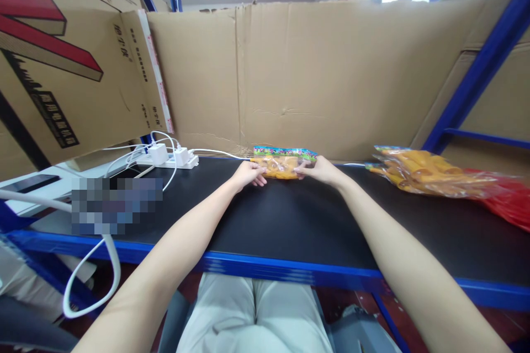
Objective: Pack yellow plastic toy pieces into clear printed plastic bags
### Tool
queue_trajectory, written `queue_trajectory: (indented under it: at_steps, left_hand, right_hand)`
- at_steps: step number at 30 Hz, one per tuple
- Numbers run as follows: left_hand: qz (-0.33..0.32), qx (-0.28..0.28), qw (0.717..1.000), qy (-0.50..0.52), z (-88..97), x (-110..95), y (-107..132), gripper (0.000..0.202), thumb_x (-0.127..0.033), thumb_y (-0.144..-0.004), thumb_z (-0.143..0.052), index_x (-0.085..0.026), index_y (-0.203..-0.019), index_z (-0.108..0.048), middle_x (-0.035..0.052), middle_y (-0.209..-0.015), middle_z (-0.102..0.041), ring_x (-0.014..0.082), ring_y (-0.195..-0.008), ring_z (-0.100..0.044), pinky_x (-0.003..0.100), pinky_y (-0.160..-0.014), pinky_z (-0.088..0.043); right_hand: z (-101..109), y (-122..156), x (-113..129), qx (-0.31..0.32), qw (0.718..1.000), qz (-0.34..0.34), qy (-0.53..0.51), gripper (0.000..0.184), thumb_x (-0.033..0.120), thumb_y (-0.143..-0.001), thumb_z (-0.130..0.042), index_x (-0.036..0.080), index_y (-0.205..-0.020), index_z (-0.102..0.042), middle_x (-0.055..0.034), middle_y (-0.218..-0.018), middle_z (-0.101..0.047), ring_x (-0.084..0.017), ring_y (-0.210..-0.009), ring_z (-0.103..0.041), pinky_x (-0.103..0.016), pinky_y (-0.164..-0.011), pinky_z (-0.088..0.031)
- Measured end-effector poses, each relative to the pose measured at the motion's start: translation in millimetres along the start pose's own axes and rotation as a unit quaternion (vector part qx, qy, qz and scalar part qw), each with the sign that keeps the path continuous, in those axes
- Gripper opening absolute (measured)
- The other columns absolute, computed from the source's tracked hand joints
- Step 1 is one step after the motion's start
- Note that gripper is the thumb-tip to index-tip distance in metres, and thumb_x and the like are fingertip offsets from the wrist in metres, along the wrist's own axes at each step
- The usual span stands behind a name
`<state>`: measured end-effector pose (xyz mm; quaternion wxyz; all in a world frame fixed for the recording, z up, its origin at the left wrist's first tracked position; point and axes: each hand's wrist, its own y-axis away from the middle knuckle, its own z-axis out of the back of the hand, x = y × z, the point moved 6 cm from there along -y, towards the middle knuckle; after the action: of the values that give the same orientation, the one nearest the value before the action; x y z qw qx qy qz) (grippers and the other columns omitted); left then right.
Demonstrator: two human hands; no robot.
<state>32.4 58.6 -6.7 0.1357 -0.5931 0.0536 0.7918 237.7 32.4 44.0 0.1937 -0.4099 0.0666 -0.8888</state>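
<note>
A clear plastic bag of orange-yellow pieces, with a colourful header strip along its top, lies at the back of the black shelf top. At its left end my left hand grips the edge, fingers curled against the plastic. My right hand pinches the bag's right end between thumb and fingers. Farther right rests another clear bag holding orange tube-like pieces, apart from both hands. What exactly the orange pieces are in the held bag is too small to tell.
A white power strip with plugged chargers and cables stands at the left. A red plastic bag lies at the far right. A cardboard wall closes the back, and a blue metal rail edges the front.
</note>
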Motion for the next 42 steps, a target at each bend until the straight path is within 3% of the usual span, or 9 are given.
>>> queue_trajectory:
  at_steps: [7, 17, 25, 29, 34, 38, 42]
  left_hand:
    - [0.016, -0.009, 1.0, 0.001, -0.3, -8, 6, 0.017, -0.022, -0.074, -0.056, -0.01, -0.062, -0.059, 0.0055, -0.044, -0.061, 0.0131, -0.041, -0.057, 0.023, -0.047, -0.045]
    - [0.051, -0.016, 0.998, -0.033, -7.1, -3, 3, 0.019, -0.019, -0.07, -0.05, -0.011, -0.053, -0.057, 0.0044, -0.034, -0.053, 0.0135, -0.034, -0.053, 0.022, -0.042, -0.041]
    - [0.045, -0.015, 0.998, -0.035, -6.1, -4, 6, 0.019, -0.016, -0.07, -0.047, -0.012, -0.052, -0.055, 0.0023, -0.031, -0.049, 0.0145, -0.034, -0.053, 0.022, -0.04, -0.039]
    - [0.024, -0.01, 0.999, -0.026, -5.7, -7, 7, 0.02, -0.017, -0.073, -0.048, -0.012, -0.054, -0.054, 0.0021, -0.032, -0.05, 0.0136, -0.035, -0.053, 0.022, -0.042, -0.041]
    - [-0.032, -0.012, 0.999, 0.006, -4.0, -15, 7, 0.02, -0.025, -0.079, -0.051, -0.011, -0.067, -0.057, 0.0031, -0.047, -0.06, 0.0111, -0.042, -0.057, 0.018, -0.042, -0.041]
    - [-0.087, -0.02, 0.996, 0.029, -1.0, -23, 7, 0.019, -0.028, -0.081, -0.053, -0.011, -0.087, -0.059, 0.0073, -0.073, -0.068, 0.0116, -0.059, -0.063, 0.015, -0.042, -0.04]
    - [-0.141, -0.012, 0.988, 0.057, -1.7, -32, 11, 0.031, -0.025, -0.079, -0.055, -0.014, -0.108, -0.054, 0.0108, -0.096, -0.067, 0.0154, -0.076, -0.064, 0.016, -0.046, -0.043]
  right_hand:
    - [-14, 1, -9, 0.068, 0.988, -0.038, -0.137, 0.026, 0.037, -0.061, -0.071, 0.013, -0.06, -0.062, -0.0053, -0.063, -0.064, -0.013, -0.055, -0.058, -0.033, -0.063, -0.052]
    - [-23, 7, -29, 0.133, 0.961, -0.135, -0.2, 0.032, 0.042, -0.064, -0.07, 0.013, -0.06, -0.058, -0.0035, -0.058, -0.06, -0.008, -0.049, -0.053, -0.023, -0.052, -0.048]
    - [-27, 11, -36, 0.181, 0.94, -0.133, -0.255, 0.025, 0.035, -0.066, -0.07, 0.012, -0.067, -0.06, -0.0042, -0.067, -0.061, -0.008, -0.057, -0.056, -0.022, -0.06, -0.049]
    - [-24, 13, -36, 0.168, 0.942, -0.145, -0.253, 0.023, 0.03, -0.064, -0.073, 0.012, -0.074, -0.063, -0.0036, -0.07, -0.062, -0.008, -0.06, -0.058, -0.021, -0.062, -0.051]
    - [-20, 6, -40, 0.131, 0.947, -0.118, -0.27, 0.027, 0.036, -0.067, -0.071, 0.011, -0.073, -0.062, -0.0064, -0.073, -0.065, -0.009, -0.054, -0.059, -0.022, -0.059, -0.052]
    - [-11, -1, -36, 0.029, 0.944, -0.093, -0.314, 0.029, 0.036, -0.065, -0.072, 0.012, -0.075, -0.061, -0.009, -0.079, -0.067, -0.013, -0.058, -0.063, -0.025, -0.059, -0.054]
    - [0, -2, -22, -0.08, 0.938, -0.059, -0.332, 0.03, 0.039, -0.062, -0.074, 0.013, -0.069, -0.06, -0.0076, -0.074, -0.067, -0.015, -0.06, -0.065, -0.028, -0.063, -0.055]
